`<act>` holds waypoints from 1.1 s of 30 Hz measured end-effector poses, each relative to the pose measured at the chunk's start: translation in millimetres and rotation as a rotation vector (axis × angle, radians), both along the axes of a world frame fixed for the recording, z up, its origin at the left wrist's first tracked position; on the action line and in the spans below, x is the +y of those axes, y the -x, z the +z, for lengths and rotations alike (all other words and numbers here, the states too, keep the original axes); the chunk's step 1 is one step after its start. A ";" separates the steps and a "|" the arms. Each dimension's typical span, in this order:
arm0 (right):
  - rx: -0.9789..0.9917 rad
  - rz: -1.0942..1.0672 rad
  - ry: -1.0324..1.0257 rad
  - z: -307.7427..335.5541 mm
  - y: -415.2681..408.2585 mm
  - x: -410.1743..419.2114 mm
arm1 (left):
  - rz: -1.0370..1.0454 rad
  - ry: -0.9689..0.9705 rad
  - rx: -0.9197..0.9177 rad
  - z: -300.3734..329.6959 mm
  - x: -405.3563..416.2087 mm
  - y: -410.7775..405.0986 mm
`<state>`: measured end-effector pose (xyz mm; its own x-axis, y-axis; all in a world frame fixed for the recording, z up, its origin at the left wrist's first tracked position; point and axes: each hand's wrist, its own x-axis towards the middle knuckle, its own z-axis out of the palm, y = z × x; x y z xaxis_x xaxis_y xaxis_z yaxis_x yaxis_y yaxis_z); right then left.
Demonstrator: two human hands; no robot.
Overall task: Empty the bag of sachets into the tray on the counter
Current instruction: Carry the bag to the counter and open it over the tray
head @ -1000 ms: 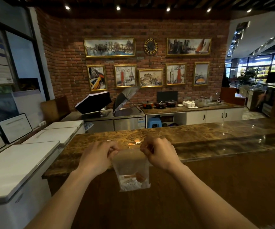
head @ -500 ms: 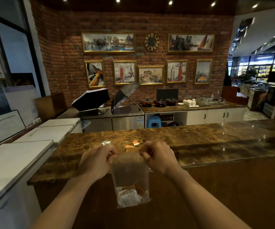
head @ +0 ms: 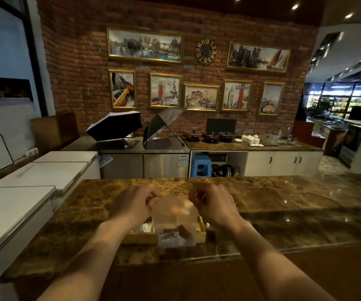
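Beyond our fingertips [head: 153, 195] we see bare marble counter [head: 283, 205] open on every side, while just below them the bag [head: 175, 216] and wooden tray [head: 140, 237] block the way down.

Brick wall [head: 79, 68] at back w/ gold-framed paintings [head: 145, 44] & a round clock [head: 206, 51]. Below: two open umbrellas [head: 114, 126] on a steel unit, dark pots [head: 211, 136], white jars [head: 250, 139], blue stool [head: 200, 166] under it. White chest freezers [head: 19, 205] along left.
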<state>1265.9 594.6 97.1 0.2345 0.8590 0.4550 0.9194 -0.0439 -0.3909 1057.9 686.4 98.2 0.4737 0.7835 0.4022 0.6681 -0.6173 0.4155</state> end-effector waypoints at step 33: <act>0.162 0.204 0.034 -38.2 -136.1 222.3 | -0.112 0.077 0.111 -14.8 191.1 -137.5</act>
